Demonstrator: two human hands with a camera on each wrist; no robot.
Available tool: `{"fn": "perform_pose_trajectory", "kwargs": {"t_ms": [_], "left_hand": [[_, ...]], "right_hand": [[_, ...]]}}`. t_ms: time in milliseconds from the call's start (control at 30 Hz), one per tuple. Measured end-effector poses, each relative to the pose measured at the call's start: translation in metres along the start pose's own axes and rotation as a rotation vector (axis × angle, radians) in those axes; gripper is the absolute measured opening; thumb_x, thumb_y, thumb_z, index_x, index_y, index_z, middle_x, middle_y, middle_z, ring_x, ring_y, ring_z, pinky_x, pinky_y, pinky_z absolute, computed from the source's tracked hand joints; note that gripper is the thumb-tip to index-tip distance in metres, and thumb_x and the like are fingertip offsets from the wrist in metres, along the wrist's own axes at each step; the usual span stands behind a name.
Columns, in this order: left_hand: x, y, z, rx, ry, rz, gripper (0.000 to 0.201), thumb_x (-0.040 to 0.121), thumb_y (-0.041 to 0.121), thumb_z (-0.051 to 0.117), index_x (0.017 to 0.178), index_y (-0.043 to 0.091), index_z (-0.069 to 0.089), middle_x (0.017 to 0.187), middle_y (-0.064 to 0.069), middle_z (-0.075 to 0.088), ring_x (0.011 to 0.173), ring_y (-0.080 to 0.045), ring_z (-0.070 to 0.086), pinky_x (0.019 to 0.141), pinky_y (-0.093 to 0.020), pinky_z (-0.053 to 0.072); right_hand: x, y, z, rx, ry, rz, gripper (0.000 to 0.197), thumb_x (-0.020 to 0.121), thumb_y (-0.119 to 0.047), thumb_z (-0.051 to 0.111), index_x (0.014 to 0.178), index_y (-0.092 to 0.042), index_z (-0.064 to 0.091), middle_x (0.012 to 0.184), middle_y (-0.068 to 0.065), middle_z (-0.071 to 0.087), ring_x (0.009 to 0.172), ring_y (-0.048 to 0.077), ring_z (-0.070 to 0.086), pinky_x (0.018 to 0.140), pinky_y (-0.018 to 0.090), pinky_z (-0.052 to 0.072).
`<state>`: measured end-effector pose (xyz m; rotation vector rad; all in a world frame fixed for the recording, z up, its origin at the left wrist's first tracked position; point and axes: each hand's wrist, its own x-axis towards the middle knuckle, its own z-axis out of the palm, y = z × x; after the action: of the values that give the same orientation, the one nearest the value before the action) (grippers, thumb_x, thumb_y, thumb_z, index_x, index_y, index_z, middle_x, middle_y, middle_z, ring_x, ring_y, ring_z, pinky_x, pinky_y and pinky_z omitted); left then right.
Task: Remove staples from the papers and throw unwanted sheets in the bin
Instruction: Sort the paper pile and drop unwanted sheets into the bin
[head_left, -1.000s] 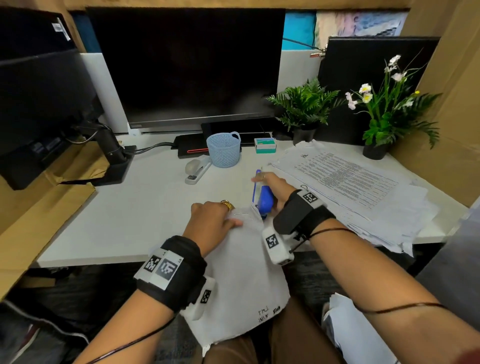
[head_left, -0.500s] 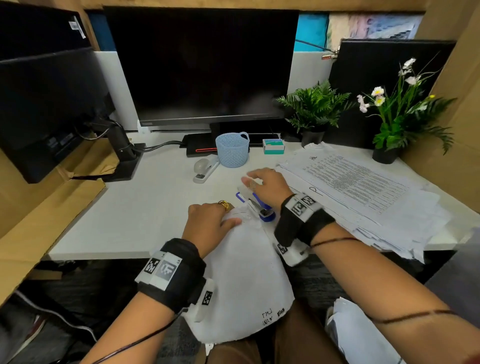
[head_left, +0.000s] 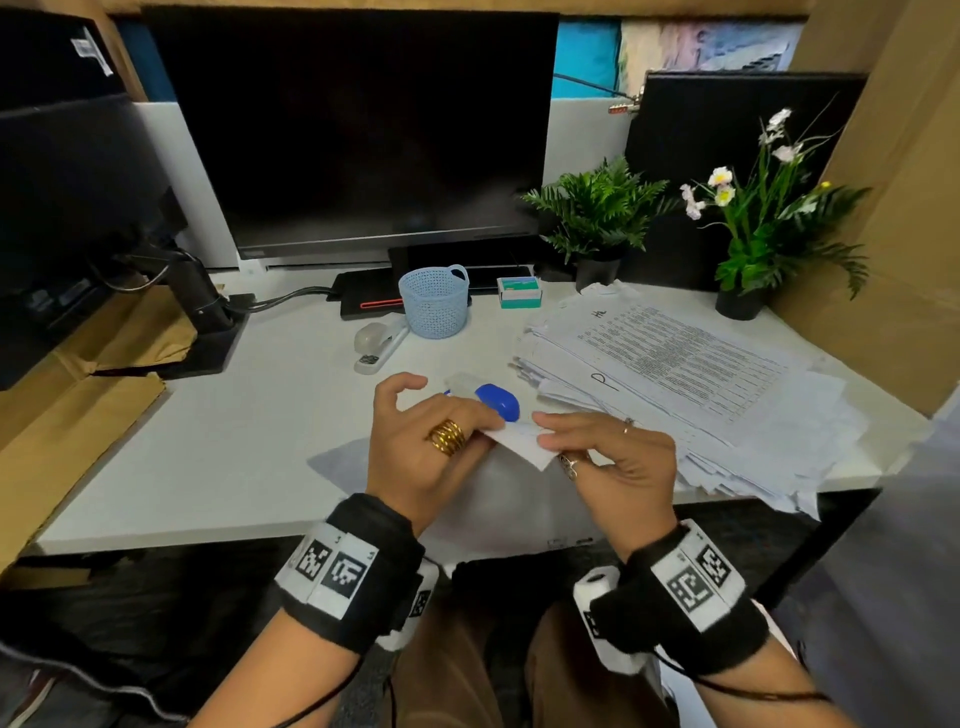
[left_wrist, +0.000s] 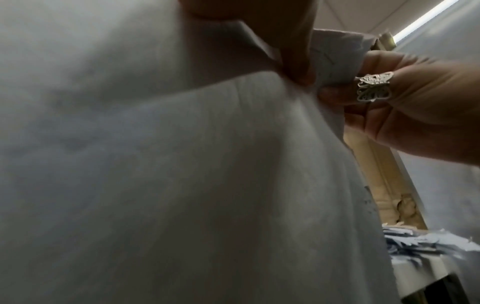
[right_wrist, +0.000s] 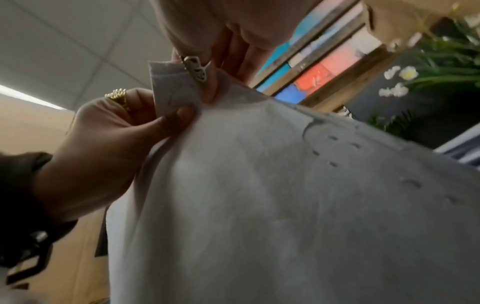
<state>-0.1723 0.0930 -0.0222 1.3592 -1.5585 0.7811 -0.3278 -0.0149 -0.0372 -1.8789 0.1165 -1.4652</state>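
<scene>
at the table's (head_left: 218, 457) front edge: stapled papers (head_left: 498, 499), corner raised off the surface. your left hand (head_left: 421, 447) and right hand (head_left: 618, 462) each hold that corner, grip pinching it from opposite sides. blue staple remover (head_left: 496, 400) lies just behind, untouched. risk: pulling the sheets apart by hand may tear the corner; whether a staple remains cannot be told. no bin in view.
</scene>
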Motion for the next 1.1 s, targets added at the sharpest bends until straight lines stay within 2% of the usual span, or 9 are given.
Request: {"fn": "perform_pose_trajectory", "kwargs": {"t_ms": [200, 500, 633, 733, 800, 867, 967, 1033, 1100], "left_hand": [[-0.001, 0.002, 0.006, -0.062, -0.004, 0.024, 0.035, 0.072, 0.001, 0.074, 0.088, 0.027, 0.057, 0.083, 0.008, 0.072, 0.081, -0.002, 0.062, 0.102, -0.026, 0.022], [0.003, 0.008, 0.012, -0.117, 0.031, 0.06, 0.015, 0.087, 0.015, 0.06, 0.081, 0.027, 0.054, 0.081, 0.006, 0.071, 0.076, -0.002, 0.059, 0.103, -0.023, 0.023], [0.005, 0.014, 0.022, -0.042, -0.131, -0.011, 0.005, 0.085, 0.031, 0.06, 0.089, 0.028, 0.059, 0.079, 0.009, 0.071, 0.08, -0.003, 0.055, 0.097, -0.019, 0.025], [-0.005, 0.011, 0.035, 0.081, -0.399, -0.045, 0.032, 0.082, 0.048, 0.051, 0.089, 0.022, 0.067, 0.076, 0.008, 0.071, 0.074, -0.016, 0.058, 0.081, -0.022, 0.029], [-0.014, 0.015, 0.051, 0.042, -0.525, -0.017, 0.034, 0.086, 0.046, 0.047, 0.085, 0.021, 0.07, 0.076, 0.008, 0.071, 0.062, -0.021, 0.061, 0.073, -0.024, 0.03], [-0.02, 0.028, 0.075, 0.005, -0.588, 0.036, 0.031, 0.088, 0.038, 0.045, 0.082, 0.021, 0.07, 0.074, 0.008, 0.069, 0.058, -0.02, 0.06, 0.068, -0.025, 0.029], [-0.021, 0.057, 0.116, 0.0, -0.632, 0.117, 0.028, 0.086, 0.03, 0.044, 0.083, 0.021, 0.07, 0.071, 0.005, 0.065, 0.062, -0.019, 0.061, 0.065, -0.026, 0.026], [-0.018, 0.075, 0.143, -0.021, -0.618, 0.175, 0.024, 0.083, 0.026, 0.048, 0.081, 0.019, 0.07, 0.071, 0.002, 0.065, 0.063, -0.021, 0.061, 0.065, -0.027, 0.027], [-0.014, 0.089, 0.164, -0.054, -0.605, 0.217, 0.021, 0.081, 0.027, 0.051, 0.08, 0.019, 0.07, 0.074, 0.002, 0.065, 0.065, -0.021, 0.061, 0.068, -0.027, 0.028]], "right_hand": [[0.0, -0.003, -0.012, -0.046, -0.031, -0.189, 0.028, 0.071, 0.016, 0.065, 0.08, -0.011, 0.069, 0.094, 0.01, 0.07, 0.086, 0.022, 0.067, 0.078, 0.031, 0.053], [-0.001, -0.004, -0.022, -0.059, -0.016, -0.2, 0.022, 0.074, 0.01, 0.064, 0.071, -0.012, 0.065, 0.093, 0.008, 0.069, 0.086, 0.018, 0.067, 0.077, 0.027, 0.052], [-0.007, -0.009, -0.043, -0.161, 0.019, -0.007, 0.044, 0.066, 0.021, 0.051, 0.074, -0.02, 0.064, 0.085, -0.013, 0.07, 0.084, 0.006, 0.067, 0.076, 0.019, 0.052], [-0.013, -0.009, -0.077, -0.3, 0.066, 0.267, 0.053, 0.072, 0.017, 0.054, 0.081, -0.035, 0.06, 0.081, -0.029, 0.065, 0.082, -0.007, 0.062, 0.074, 0.005, 0.044], [-0.02, -0.005, -0.104, -0.462, -0.039, 0.386, 0.054, 0.077, 0.01, 0.063, 0.091, -0.042, 0.058, 0.081, -0.024, 0.065, 0.082, -0.004, 0.061, 0.072, 0.01, 0.046], [-0.027, -0.007, -0.125, -0.742, -0.274, 0.441, 0.045, 0.079, -0.002, 0.066, 0.097, -0.043, 0.061, 0.086, -0.019, 0.067, 0.085, 0.004, 0.062, 0.074, 0.023, 0.047], [-0.037, -0.017, -0.144, -1.067, -0.592, 0.54, 0.028, 0.086, -0.028, 0.061, 0.111, -0.041, 0.061, 0.104, -0.014, 0.068, 0.1, 0.013, 0.061, 0.076, 0.027, 0.044], [-0.047, -0.015, -0.155, -1.208, -0.797, 0.611, 0.035, 0.091, -0.025, 0.051, 0.123, -0.039, 0.051, 0.109, -0.007, 0.065, 0.104, 0.018, 0.058, 0.073, 0.029, 0.042], [-0.056, -0.011, -0.168, -1.243, -0.84, 0.736, 0.042, 0.089, -0.011, 0.046, 0.123, -0.034, 0.05, 0.107, 0.001, 0.063, 0.102, 0.023, 0.058, 0.069, 0.029, 0.038]]}}
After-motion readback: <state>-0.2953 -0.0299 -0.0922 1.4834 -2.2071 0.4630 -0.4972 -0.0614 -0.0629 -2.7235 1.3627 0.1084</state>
